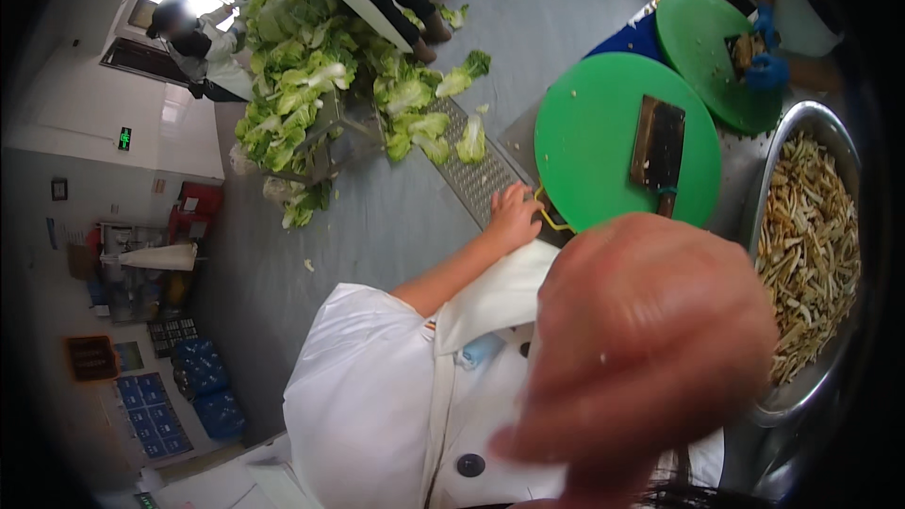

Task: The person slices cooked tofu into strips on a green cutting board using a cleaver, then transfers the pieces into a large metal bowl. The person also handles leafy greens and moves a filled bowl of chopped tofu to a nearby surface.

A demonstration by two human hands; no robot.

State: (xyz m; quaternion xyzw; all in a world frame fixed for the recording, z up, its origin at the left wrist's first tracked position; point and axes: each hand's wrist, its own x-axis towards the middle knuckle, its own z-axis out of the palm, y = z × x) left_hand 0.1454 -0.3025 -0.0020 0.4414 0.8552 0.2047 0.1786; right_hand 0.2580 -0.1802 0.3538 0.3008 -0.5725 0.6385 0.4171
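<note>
My left hand (516,217) rests at the table edge beside the yellow handle (552,211) of a round green cutting board (584,141). Its fingers are stretched out, and nothing shows in them. Very close and blurred, my right hand (655,320) fills the lower middle; its fingers are hidden, so I cannot tell what it holds, if anything. It covers the near rim of the board. On the board lies a cleaver (658,146) with a broad dark blade, its handle toward me. Light crumbs dot the green surface.
At right stands a metal basin (762,179) of cut pale strips (806,245). Beyond, a co-worker's blue-gloved hands (765,72) hold a brownish piece on a second green board (688,28). Leafy cabbages (302,75) are heaped far left, some on the floor; two people stand near them.
</note>
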